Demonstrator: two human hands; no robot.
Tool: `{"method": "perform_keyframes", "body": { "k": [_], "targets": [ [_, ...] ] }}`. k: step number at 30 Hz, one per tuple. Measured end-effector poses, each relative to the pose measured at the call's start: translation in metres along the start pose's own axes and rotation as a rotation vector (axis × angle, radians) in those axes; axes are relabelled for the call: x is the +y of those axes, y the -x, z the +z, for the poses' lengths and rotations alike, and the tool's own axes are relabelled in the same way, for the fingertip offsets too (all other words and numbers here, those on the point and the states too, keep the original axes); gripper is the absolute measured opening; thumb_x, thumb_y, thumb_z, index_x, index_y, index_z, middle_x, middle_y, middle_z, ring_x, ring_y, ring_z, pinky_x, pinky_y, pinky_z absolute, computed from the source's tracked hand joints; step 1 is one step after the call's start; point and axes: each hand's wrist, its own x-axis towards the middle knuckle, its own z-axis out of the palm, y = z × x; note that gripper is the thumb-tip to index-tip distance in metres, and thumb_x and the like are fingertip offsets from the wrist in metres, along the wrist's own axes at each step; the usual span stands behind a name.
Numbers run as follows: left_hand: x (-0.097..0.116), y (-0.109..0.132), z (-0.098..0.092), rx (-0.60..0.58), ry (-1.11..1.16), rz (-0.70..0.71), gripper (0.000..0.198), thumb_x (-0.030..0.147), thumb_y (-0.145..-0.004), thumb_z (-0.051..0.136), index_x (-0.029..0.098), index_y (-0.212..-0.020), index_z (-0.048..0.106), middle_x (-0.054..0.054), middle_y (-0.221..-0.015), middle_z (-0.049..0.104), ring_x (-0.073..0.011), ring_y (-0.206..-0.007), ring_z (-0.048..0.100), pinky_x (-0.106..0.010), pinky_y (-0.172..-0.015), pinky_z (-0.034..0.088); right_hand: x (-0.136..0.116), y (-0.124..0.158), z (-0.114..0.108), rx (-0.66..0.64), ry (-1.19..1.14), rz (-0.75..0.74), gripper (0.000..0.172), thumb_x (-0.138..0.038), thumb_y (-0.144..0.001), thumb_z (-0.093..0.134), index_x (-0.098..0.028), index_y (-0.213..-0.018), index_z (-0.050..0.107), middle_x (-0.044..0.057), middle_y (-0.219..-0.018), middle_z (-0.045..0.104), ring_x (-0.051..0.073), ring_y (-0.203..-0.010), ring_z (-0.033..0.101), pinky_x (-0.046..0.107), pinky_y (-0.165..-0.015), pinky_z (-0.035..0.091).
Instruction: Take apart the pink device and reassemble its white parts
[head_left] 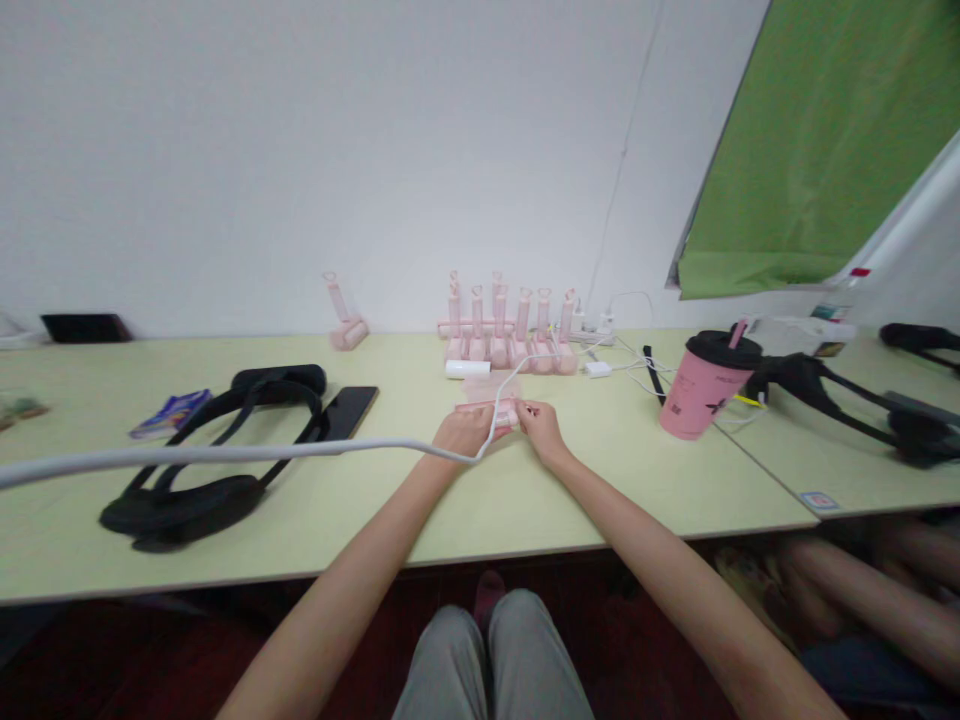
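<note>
Over the middle of the table, my left hand (466,430) is closed round one end of a small pink case (504,413). My right hand (541,428) pinches at the case's right end; what its fingertips hold is too small to make out. A translucent pink piece (484,388) lies just beyond the case. Behind it is a white cylinder (468,370) on its side. Several pink holders with clear upright tubes (519,350) stand in a group near the wall. A white cable (390,443) crosses in front of my left hand.
A black headset (180,505), a phone (349,413) and a blue packet (172,415) lie left. Another pink holder (349,333) stands back left. On the right are a pink cup (697,395), white cables, a second headset (847,400) and a person's legs (877,590).
</note>
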Motion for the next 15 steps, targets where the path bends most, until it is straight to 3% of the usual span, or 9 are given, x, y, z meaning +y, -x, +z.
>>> {"method": "perform_keyframes", "body": {
  "k": [2,4,6,8,10,11,13,15],
  "targets": [
    [0.001,-0.002,-0.005,-0.035,0.179,-0.017,0.042,0.052,-0.086,0.037,0.013,-0.082,0.053,-0.009,-0.075,0.059,-0.0184,-0.071,0.056,-0.029,-0.066,0.041,-0.004,0.001,-0.003,0.058,0.057,-0.1,0.042,-0.04,-0.083,0.038,-0.018,-0.048,0.036,-0.005,-0.046,0.03,0.008,-0.046,0.03,0.022,-0.048,0.021],
    [-0.002,-0.002,-0.009,-0.118,0.438,0.02,0.047,0.057,-0.084,0.035,0.015,-0.072,0.051,-0.003,-0.065,0.054,-0.0135,-0.061,0.049,-0.025,-0.06,0.038,-0.008,0.003,-0.01,0.036,0.171,-0.255,0.04,-0.036,-0.085,0.038,-0.017,-0.05,0.04,-0.004,-0.047,0.032,0.007,-0.046,0.03,0.023,-0.049,0.021],
    [-0.008,-0.002,-0.012,-0.334,0.745,0.05,0.053,0.064,-0.081,0.031,0.016,-0.064,0.045,0.001,-0.055,0.044,-0.0092,-0.049,0.039,-0.022,-0.049,0.033,-0.011,0.006,-0.017,0.009,0.298,-0.432,0.039,-0.033,-0.087,0.037,-0.017,-0.051,0.042,-0.004,-0.047,0.036,0.008,-0.046,0.032,0.023,-0.05,0.022],
    [-0.016,-0.001,-0.015,-0.652,1.008,0.037,0.056,0.07,-0.079,0.027,0.018,-0.06,0.039,0.005,-0.047,0.032,-0.0068,-0.04,0.027,-0.021,-0.039,0.024,-0.013,0.01,-0.022,0.029,0.408,-0.607,0.039,-0.029,-0.088,0.036,-0.018,-0.051,0.043,-0.003,-0.046,0.038,0.008,-0.046,0.033,0.024,-0.052,0.023],
    [-0.021,0.0,-0.017,-0.917,1.141,-0.001,0.058,0.073,-0.077,0.024,0.019,-0.059,0.036,0.007,-0.044,0.025,-0.006,-0.035,0.019,-0.021,-0.034,0.017,-0.014,0.012,-0.024,0.05,0.481,-0.763,0.039,-0.026,-0.088,0.035,-0.018,-0.051,0.043,-0.002,-0.045,0.039,0.009,-0.046,0.033,0.024,-0.054,0.024],
    [-0.022,0.0,-0.018,-0.978,1.157,-0.012,0.058,0.073,-0.076,0.024,0.02,-0.058,0.036,0.007,-0.042,0.024,-0.0061,-0.033,0.018,-0.021,-0.032,0.016,-0.014,0.012,-0.024,0.049,0.502,-0.815,0.039,-0.025,-0.088,0.035,-0.018,-0.051,0.043,-0.002,-0.045,0.04,0.01,-0.046,0.033,0.025,-0.054,0.024],
    [-0.019,0.001,-0.018,-0.909,1.108,-0.023,0.059,0.072,-0.077,0.023,0.019,-0.058,0.04,0.005,-0.041,0.029,-0.0073,-0.032,0.023,-0.022,-0.032,0.021,-0.013,0.01,-0.024,0.035,0.521,-0.823,0.038,-0.024,-0.088,0.035,-0.018,-0.051,0.044,-0.002,-0.044,0.041,0.01,-0.045,0.034,0.025,-0.054,0.024],
    [-0.01,0.003,-0.015,-0.58,0.942,-0.055,0.058,0.068,-0.081,0.023,0.017,-0.068,0.048,0.001,-0.048,0.043,-0.0102,-0.039,0.039,-0.023,-0.04,0.033,-0.011,0.005,-0.024,0.021,0.516,-0.695,0.038,-0.025,-0.087,0.034,-0.018,-0.052,0.046,-0.001,-0.045,0.042,0.01,-0.046,0.034,0.025,-0.054,0.024]
  ]
}}
